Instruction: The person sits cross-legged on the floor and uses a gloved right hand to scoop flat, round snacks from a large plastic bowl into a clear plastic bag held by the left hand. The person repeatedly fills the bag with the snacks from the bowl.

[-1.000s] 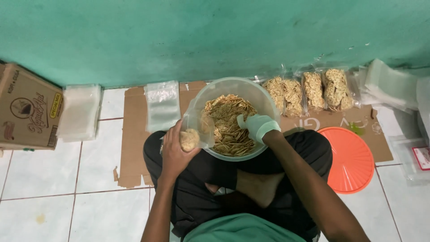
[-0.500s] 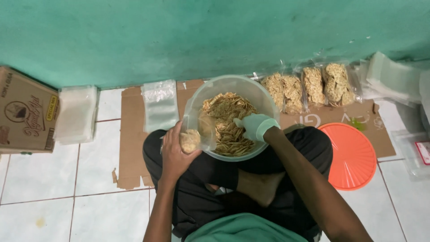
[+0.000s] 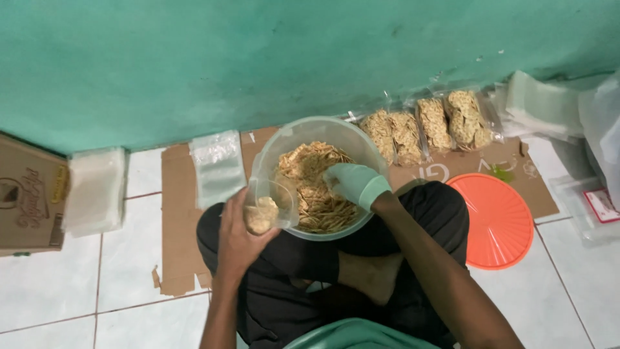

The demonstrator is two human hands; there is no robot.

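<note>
A left hand (image 3: 237,238) gripped an open bag (image 3: 268,205) beside the bowl (image 3: 274,143) as the gloved right hand (image 3: 352,183), closed on chips (image 3: 309,169), would do best keeping the bag's mouth wide and close.

Single head view, steep downward look onto seated lap, close range; green wall (image 3: 258,58) at 12 o'clock, tiled floor (image 3: 58,291) at 8 o'clock.

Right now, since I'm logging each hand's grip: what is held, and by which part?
The left hand holds a small clear bag of chips from beneath, by its filled bottom. The gloved right hand reaches into the chips; its grip cannot be told.
</note>
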